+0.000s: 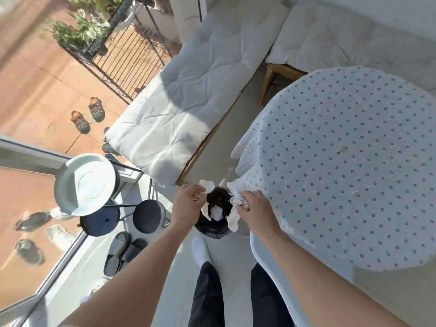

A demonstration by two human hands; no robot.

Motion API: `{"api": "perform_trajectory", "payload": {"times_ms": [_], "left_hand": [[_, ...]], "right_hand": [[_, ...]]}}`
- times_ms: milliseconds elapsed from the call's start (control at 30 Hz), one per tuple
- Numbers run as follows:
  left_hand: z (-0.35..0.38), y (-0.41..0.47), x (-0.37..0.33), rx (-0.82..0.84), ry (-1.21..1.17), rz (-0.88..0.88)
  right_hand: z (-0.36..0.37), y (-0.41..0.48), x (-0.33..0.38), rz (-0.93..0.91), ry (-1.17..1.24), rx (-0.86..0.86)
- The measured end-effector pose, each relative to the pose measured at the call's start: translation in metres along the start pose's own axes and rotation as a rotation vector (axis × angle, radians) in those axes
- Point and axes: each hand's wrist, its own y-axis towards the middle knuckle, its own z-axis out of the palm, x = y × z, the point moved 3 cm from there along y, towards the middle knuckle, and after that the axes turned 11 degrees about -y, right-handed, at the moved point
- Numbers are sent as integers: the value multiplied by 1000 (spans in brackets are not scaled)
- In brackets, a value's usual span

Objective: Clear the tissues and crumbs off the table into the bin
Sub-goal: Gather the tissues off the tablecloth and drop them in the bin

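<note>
Both my hands hover over a small bin (217,228) lined with a black bag, on the floor beside the table. My left hand (188,204) pinches a white tissue (206,186) above the bin's far rim. My right hand (253,207) is closed on a crumpled white tissue (236,199), with a strip of it hanging down to the bin's right edge. White paper lies inside the bin. To the right, the round table (354,180) wears a white cloth with small blue flowers, and two small patches of crumbs (342,149) (356,194) lie on it.
A white chair (266,263) stands between me and the table. A white-cushioned bench (188,95) runs behind the bin. At left stand a small tiered side table with a white tray (85,182) and slippers (122,253) by the glass door. My legs are below.
</note>
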Motion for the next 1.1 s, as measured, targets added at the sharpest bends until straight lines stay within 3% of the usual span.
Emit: {"api": "perform_trajectory", "payload": {"times_ms": [167,500,700,1100], "left_hand": [[-4,-5,43,-27,-74,-125],[34,12,118,3,-137,-268],[48,12,163,208,-191,-438],[21,2,163,239,-124,-393]], "right_hand": [[45,6,4,60,-12,117],[125,38,4,123,-61,189],[160,51,-5,134,-98,298],[141,33,-9,136,-118,282]]}}
